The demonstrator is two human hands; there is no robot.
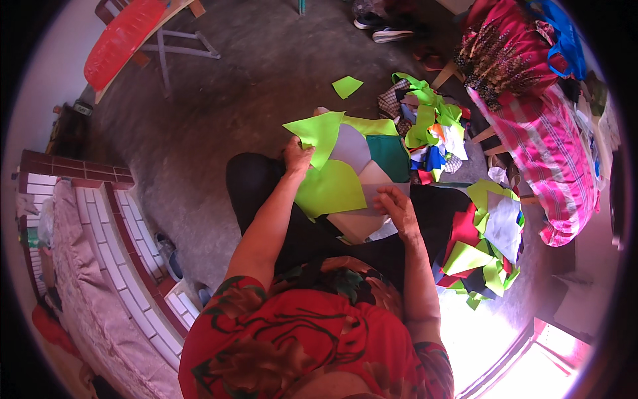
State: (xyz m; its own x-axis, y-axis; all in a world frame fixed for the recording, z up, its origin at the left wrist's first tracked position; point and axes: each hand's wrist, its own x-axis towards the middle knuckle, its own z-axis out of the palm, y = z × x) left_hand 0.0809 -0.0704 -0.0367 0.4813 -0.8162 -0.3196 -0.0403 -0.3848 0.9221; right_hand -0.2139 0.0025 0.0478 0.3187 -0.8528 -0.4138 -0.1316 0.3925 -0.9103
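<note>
My left hand (298, 157) is closed on the edge of a lime-green fabric piece (319, 133), which it lifts above my lap. Below that piece, a second lime-green fabric piece (330, 189) with a rounded edge lies across my lap. Grey (350, 147), dark green (389, 157) and beige (357, 224) fabric pieces lie around it, overlapping or joined; I cannot tell which. Over the right side of this patchwork, my right hand (397, 207) has its fingers curled together beside a greyish-pink cloth edge. What its fingertips hold, if anything, is too small to make out.
Heaps of mixed scraps (432, 126) lie ahead on the right and by my right knee (482, 243). One lime scrap (347, 86) rests on the floor. Pink checked cloth (541, 156) covers furniture at right. A red-topped table (123, 46) stands far left, shoes (392, 33) far ahead.
</note>
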